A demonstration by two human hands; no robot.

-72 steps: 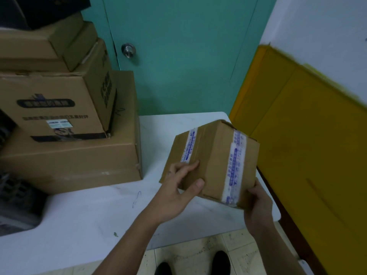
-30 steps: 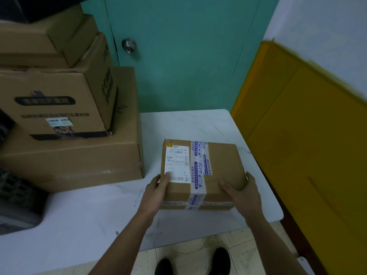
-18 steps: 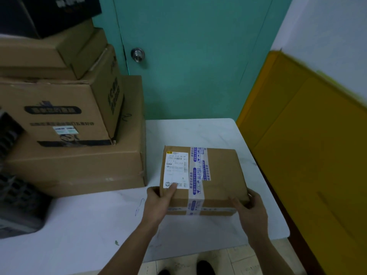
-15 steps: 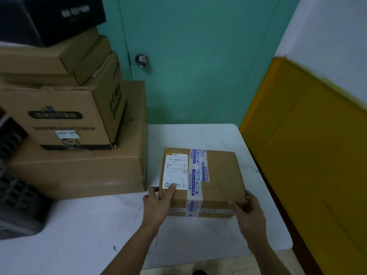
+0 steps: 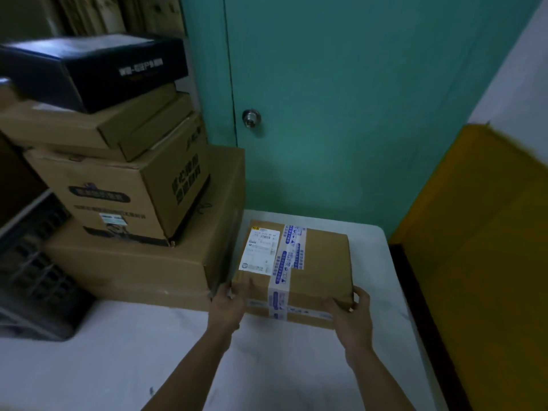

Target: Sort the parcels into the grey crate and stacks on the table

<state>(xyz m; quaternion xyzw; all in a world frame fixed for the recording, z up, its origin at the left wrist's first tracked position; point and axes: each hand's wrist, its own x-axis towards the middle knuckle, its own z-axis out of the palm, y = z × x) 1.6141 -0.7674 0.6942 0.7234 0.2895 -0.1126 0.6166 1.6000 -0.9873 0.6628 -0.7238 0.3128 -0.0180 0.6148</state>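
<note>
A brown parcel (image 5: 320, 262) lies flat on the white worktop (image 5: 118, 366), toward the far right part of it. A white label (image 5: 261, 250) sits on the left of its top face. A strip of blue-printed tape (image 5: 281, 280) runs across the top and down the near side.

The left hand (image 5: 228, 305) has the near left corner. Its grip is closed on the parcel, thumb on the top face and fingers round the left side (partly hidden by the box). The right hand (image 5: 354, 317) takes the near right corner, thumb on the near side and fingers curled round the right edge, so that grip pinches the parcel too. Both forearms reach in from the bottom of the view.

Just left of the parcel stands a stack (image 5: 189, 173) of boxes. The parcel's left side is just beside the bottom carton (image 5: 142, 262); whether they touch cannot be told. On that carton sits a printed carton (image 5: 112, 185), turned askew, then a flat carton (image 5: 89, 123), then a black box (image 5: 95, 69) on top.

The grey crate (image 5: 32, 277) shows at the left edge, beside the stack, dark and blurred. Behind the worktop is a teal door (image 5: 341, 99) with a round knob (image 5: 251, 118). A yellow panel (image 5: 480, 247) fills the right side, under a white wall (image 5: 519, 69).
</note>
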